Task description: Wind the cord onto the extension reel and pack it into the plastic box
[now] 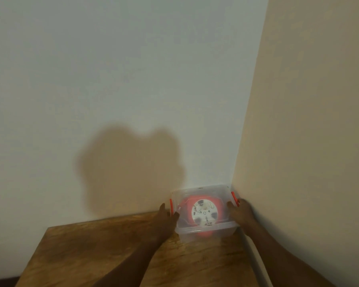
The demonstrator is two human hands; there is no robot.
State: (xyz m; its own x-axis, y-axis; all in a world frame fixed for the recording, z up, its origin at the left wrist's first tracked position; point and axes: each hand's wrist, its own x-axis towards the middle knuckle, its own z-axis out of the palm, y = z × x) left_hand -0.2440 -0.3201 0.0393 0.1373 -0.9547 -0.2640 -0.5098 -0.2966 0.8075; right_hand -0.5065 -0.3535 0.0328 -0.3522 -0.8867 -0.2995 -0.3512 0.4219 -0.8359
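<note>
While the plastic box sits in the desk's far right corner against both walls, the left hand and right hand grip its two sides. The reel lies inside under the lid, red clips seemingly shut. This hold probably steadies it for stowing.

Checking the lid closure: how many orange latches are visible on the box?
2. One latch on the box's left side by the left hand; the other latch on its right side by the right hand. None elsewhere in view.
</note>
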